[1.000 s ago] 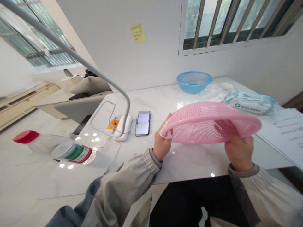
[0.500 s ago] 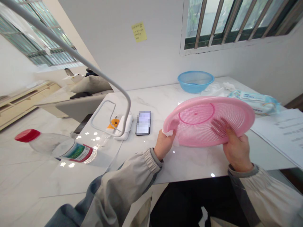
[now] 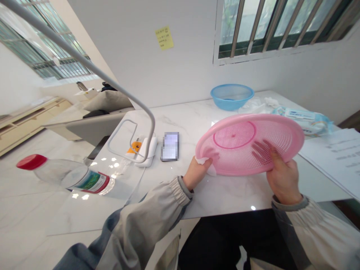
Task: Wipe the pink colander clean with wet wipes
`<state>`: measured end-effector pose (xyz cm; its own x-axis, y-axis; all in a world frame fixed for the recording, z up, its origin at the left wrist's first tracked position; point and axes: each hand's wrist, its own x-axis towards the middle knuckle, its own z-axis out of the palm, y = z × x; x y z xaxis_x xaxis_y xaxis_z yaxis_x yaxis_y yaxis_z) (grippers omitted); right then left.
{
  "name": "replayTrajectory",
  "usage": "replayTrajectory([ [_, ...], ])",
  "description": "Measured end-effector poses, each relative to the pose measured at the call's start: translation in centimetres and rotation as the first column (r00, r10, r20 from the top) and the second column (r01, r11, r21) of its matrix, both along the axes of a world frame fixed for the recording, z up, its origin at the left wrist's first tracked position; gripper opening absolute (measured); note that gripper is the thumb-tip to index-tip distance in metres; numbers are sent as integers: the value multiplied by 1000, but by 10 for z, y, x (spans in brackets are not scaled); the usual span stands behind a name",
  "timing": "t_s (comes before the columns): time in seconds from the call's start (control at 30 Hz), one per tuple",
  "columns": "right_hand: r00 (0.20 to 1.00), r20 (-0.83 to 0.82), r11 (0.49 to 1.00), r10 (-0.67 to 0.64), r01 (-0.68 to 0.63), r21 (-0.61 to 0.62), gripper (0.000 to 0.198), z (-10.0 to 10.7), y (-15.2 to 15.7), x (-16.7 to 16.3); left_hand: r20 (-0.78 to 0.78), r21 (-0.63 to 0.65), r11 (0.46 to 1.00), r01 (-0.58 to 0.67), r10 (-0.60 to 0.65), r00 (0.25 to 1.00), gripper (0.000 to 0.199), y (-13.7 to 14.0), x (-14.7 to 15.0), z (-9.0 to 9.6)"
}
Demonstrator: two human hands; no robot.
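Observation:
A pink plastic colander (image 3: 239, 161) is held tilted above the table, its inside facing me. My left hand (image 3: 196, 171) grips the left part of its rim, with a white wipe (image 3: 211, 171) pinched between hand and plastic. The left fingers show faintly through the mesh behind the wall. On the right, my right hand (image 3: 283, 176) clasps the lower right rim, thumb inside and fingers spread behind the mesh. The underside of the colander is hidden.
Behind the colander stands a blue basin (image 3: 232, 98) beside crumpled tissues and a wet-wipes pack (image 3: 306, 118). Papers (image 3: 334, 153) lie at right. A phone (image 3: 170, 147), a white power bank (image 3: 146, 152), a grey stand (image 3: 150, 123) and a red-capped bottle (image 3: 75, 176) occupy the left.
My left hand, with the wipe, has slid slightly right and inward along the left rim. The colander has shifted a touch right; my right hand keeps its hold.

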<state>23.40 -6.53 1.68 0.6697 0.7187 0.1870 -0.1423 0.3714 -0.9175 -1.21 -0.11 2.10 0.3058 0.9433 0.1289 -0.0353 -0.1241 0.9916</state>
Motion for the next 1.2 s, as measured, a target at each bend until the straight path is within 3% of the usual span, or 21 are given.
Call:
replayTrajectory([
  [0.2, 999, -41, 1000, -2, 2, -5, 36, 3, 0, 0, -28, 24, 1000, -1, 2, 1000, 23, 0, 0, 3],
  [0.57, 997, -81, 1000, -7, 8, 15, 31, 5, 1, -1, -312, 71, 997, -33, 53, 948, 16, -1, -3, 3],
  [0.77, 997, -74, 1000, -9, 10, 14, 32, 5, 1, 0, -274, 169, 982, -85, 130, 953, 24, 0, -1, 3],
  [0.93, 998, -66, 1000, 8, -8, 6, 32, 5, 0, -1, -201, 124, 988, -96, 119, 972, 33, 2, -1, -1],
  [1.2, 998, -57, 1000, 10, -9, 9, 32, 6, 0, -2, -240, 120, 988, -99, 126, 963, 15, 4, -2, -1],
])
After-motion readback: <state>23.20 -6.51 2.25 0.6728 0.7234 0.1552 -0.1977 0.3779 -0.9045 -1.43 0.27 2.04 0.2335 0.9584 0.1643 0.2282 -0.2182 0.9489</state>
